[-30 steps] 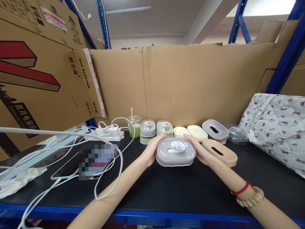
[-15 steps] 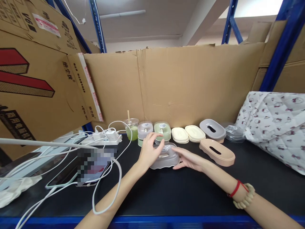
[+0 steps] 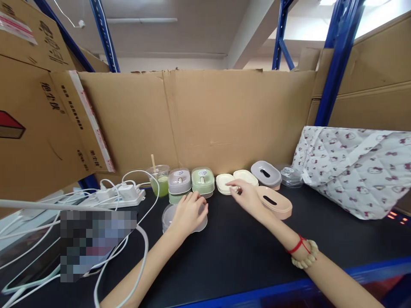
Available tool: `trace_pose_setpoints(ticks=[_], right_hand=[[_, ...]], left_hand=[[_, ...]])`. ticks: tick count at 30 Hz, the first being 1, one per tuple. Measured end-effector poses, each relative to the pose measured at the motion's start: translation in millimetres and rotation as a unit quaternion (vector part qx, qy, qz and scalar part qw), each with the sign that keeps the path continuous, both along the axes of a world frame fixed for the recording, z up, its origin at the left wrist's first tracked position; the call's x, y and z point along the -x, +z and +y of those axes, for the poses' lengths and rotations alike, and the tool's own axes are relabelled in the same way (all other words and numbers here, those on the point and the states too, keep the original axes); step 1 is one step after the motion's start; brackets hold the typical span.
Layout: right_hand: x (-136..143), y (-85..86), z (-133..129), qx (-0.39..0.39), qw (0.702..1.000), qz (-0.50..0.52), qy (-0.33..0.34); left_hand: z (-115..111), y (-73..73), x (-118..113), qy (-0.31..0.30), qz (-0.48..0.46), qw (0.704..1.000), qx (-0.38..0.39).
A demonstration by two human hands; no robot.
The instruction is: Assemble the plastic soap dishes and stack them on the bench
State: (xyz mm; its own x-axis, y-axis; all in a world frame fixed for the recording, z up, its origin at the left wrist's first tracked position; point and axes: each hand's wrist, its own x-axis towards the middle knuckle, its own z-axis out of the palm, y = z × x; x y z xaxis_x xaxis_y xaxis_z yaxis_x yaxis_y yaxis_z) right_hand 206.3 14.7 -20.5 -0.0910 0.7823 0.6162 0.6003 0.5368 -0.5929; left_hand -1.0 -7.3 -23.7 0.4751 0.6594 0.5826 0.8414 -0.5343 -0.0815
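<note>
My left hand (image 3: 189, 214) lies over a clear plastic lid (image 3: 167, 217) on the black tabletop, its fingers curled down onto it. The hand hides the lid's middle. My right hand (image 3: 247, 196) reaches forward with fingers apart, the fingertips over the right edge of a small cream tray (image 3: 224, 182); whether they touch it I cannot tell. Behind that hand sits a larger cream tray (image 3: 245, 176). A peach oval piece with a slot (image 3: 281, 206) lies beside my right wrist, and a grey slotted oval piece (image 3: 269, 169) sits behind it.
Two lidded boxes, one grey-purple (image 3: 180, 182) and one green (image 3: 203, 179), stand behind my left hand. A cup of green drink (image 3: 162, 184), a power strip (image 3: 128, 197) and white cables are at left. Clear lids (image 3: 291, 177) and a patterned quilted bag (image 3: 349, 171) stand right.
My right hand has left the clear lid and moved to the cream trays. My left hand stays at the lid, its fingers now lower over it. The camera view has turned right.
</note>
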Motion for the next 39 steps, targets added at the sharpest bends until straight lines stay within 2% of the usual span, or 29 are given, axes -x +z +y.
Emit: trace_pose_setpoints(ticks=[2, 4, 6, 8, 11, 15, 17, 19, 21, 24, 27, 29, 31, 33, 34, 36, 39], right_hand=[[-20.1, 5.3, 5.4, -0.064, 0.989, -0.063, -0.116], [-39.3, 6.5, 9.7, -0.061, 0.963, -0.109, -0.239], [-56.5, 4.4, 13.4, -0.039, 0.933, -0.134, -0.331], [-71.8, 0.9, 17.2, -0.019, 0.914, -0.142, -0.379], [-92.0, -3.9, 23.5, 0.016, 0.904, -0.137, -0.404], [-111.0, -8.5, 30.1, 0.027, 0.914, -0.122, -0.386], [-113.6, -8.1, 31.4, -0.015, 0.919, -0.109, -0.378], [-108.9, -4.6, 30.5, -0.089, 0.920, -0.086, -0.372], [-95.6, 1.1, 26.8, -0.174, 0.918, -0.055, -0.351], [-60.1, 8.1, 14.6, -0.252, 0.928, -0.019, -0.274], [-17.8, 7.6, -2.8, -0.300, 0.944, -0.054, -0.126], [4.4, 4.2, -13.5, -0.327, 0.940, -0.101, -0.013], [16.5, 1.5, -20.3, -0.334, 0.930, -0.133, 0.075], [18.0, 1.0, -21.4, -0.324, 0.927, -0.148, 0.116], [15.6, 1.4, -19.8, -0.315, 0.931, -0.147, 0.114], [6.3, 2.3, -12.9, -0.281, 0.948, -0.136, 0.059], [-12.8, -0.9, 2.1, -0.183, 0.966, -0.151, -0.101]], left_hand=[[1.0, 1.0, 1.1, 0.024, -0.011, 1.000, 0.002], [1.5, 0.9, 1.2, 0.034, -0.036, 0.999, 0.011], [0.5, 0.1, -0.2, 0.023, -0.074, 0.997, 0.017], [-2.4, -0.9, -3.0, -0.008, -0.119, 0.993, 0.017], [-9.4, -1.5, -8.4, -0.060, -0.173, 0.983, 0.016], [-17.1, -0.3, -14.1, -0.107, -0.230, 0.966, 0.056], [-19.1, 1.7, -16.0, -0.115, -0.275, 0.949, 0.099], [-20.3, 4.8, -17.6, -0.116, -0.336, 0.923, 0.151], [-21.0, 8.2, -19.1, -0.118, -0.409, 0.880, 0.210], [-20.8, 11.4, -20.9, -0.133, -0.518, 0.786, 0.311], [-18.7, 10.6, -21.8, -0.168, -0.599, 0.680, 0.387], [-17.2, 9.3, -21.6, -0.181, -0.650, 0.622, 0.397], [-16.4, 9.2, -20.5, -0.159, -0.703, 0.584, 0.373], [-16.6, 11.3, -18.7, -0.116, -0.735, 0.570, 0.349], [-17.2, 13.1, -17.8, -0.098, -0.740, 0.570, 0.345], [-18.6, 17.0, -16.2, -0.080, -0.740, 0.574, 0.342], [-20.6, 21.7, -15.2, -0.083, -0.749, 0.569, 0.330]])
